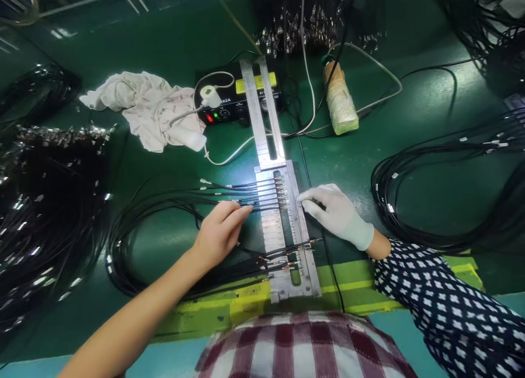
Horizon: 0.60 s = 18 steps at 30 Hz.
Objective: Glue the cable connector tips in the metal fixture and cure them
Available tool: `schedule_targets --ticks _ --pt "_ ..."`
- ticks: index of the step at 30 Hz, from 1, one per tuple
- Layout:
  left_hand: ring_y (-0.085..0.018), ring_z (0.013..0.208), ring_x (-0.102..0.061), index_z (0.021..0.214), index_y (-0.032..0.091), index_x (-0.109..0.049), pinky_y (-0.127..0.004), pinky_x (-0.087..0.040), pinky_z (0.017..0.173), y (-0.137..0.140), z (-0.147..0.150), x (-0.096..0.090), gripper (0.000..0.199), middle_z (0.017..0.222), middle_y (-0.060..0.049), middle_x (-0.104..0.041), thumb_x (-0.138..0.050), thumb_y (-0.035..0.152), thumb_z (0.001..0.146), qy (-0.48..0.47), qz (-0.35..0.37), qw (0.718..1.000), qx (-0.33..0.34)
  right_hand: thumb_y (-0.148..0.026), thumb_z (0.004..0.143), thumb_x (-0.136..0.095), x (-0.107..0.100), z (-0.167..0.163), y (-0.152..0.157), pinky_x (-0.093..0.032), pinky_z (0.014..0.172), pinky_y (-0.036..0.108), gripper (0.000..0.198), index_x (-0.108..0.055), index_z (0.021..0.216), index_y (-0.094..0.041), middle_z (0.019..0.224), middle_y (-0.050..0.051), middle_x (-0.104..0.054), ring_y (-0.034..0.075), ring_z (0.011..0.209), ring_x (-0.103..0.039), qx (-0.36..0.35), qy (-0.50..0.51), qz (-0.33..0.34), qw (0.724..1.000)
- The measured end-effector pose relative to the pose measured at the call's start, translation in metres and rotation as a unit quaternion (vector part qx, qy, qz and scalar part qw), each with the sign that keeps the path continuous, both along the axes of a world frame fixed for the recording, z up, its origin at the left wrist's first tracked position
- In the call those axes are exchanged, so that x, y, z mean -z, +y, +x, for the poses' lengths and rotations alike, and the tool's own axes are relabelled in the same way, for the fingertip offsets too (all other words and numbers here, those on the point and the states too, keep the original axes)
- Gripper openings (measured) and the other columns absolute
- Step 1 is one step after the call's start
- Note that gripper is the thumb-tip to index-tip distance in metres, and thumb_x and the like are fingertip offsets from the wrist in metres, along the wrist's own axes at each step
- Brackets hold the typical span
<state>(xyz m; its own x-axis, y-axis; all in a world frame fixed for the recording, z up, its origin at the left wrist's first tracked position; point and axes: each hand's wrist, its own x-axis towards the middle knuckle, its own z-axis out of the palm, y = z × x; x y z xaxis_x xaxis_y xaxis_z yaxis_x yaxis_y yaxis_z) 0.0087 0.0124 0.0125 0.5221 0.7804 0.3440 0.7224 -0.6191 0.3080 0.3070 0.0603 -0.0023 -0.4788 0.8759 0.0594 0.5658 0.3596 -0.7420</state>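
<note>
A slotted metal fixture (273, 233) lies on the green table, with several thin black cables (235, 192) set side by side across its upper half. Their stripped ends show at its central slot. Bare and pinched, my left hand (219, 233) grips a black cable at the fixture's left edge. On the opposite side, my right hand (338, 216) wears a white glove, its thumb and forefinger drawn together at the right rail. Whatever those fingertips hold is too small to make out. More loose cable ends (283, 255) lie across the fixture's lower part.
Behind the fixture, a metal slide (252, 102) rests over a black control box (225, 112). A crumpled white cloth (143, 112) lies left of it, a wrapped tool handle (341, 104) to the right. Coiled black cables (381, 197) lie on both sides.
</note>
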Motion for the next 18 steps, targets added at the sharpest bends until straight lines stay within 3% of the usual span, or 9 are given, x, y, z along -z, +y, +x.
schedule_targets --ticks 5,9,13,18 --pt "-0.017 0.086 -0.054 0.132 0.027 -0.058 -0.030 -0.045 0.074 -0.002 -0.008 0.020 0.048 0.097 -0.007 -0.057 -0.041 0.006 0.092 0.051 0.007 0.999 0.014 -0.029 0.099 -0.050 0.000 0.001 0.000 -0.037 0.092 0.041 0.020 -0.069 0.100 -0.027 0.092 -0.001 -0.073 0.020 0.084 -0.062 -0.001 -0.001 -0.001 1.000" --pt "-0.023 0.103 -0.056 0.133 0.028 -0.058 -0.038 -0.044 0.086 -0.009 -0.005 0.027 0.047 0.110 -0.011 -0.062 -0.044 0.009 0.092 0.082 0.037 0.996 -0.021 -0.030 0.098 -0.049 0.000 0.000 0.001 -0.037 0.093 0.042 0.020 -0.069 0.099 -0.027 0.094 -0.001 -0.073 0.022 0.086 -0.063 -0.003 -0.003 -0.002 1.000" --pt "-0.027 0.124 -0.053 0.149 0.023 -0.039 -0.041 -0.037 0.102 -0.020 0.015 0.022 0.058 0.133 -0.013 -0.061 -0.046 0.010 0.093 0.121 0.035 0.992 -0.029 -0.030 0.099 -0.049 0.002 0.001 0.002 -0.037 0.092 0.041 0.019 -0.068 0.100 -0.028 0.095 -0.002 -0.073 0.021 0.086 -0.063 -0.007 0.000 0.004 1.000" --pt "-0.027 0.139 -0.043 0.157 0.018 -0.019 -0.041 -0.033 0.112 -0.025 0.030 0.017 0.066 0.148 -0.013 -0.051 -0.046 0.022 0.097 0.097 -0.053 0.994 0.007 -0.031 0.099 -0.049 0.003 0.001 0.002 -0.037 0.091 0.041 0.019 -0.068 0.100 -0.028 0.095 -0.002 -0.073 0.021 0.087 -0.063 -0.009 -0.002 0.014 1.000"
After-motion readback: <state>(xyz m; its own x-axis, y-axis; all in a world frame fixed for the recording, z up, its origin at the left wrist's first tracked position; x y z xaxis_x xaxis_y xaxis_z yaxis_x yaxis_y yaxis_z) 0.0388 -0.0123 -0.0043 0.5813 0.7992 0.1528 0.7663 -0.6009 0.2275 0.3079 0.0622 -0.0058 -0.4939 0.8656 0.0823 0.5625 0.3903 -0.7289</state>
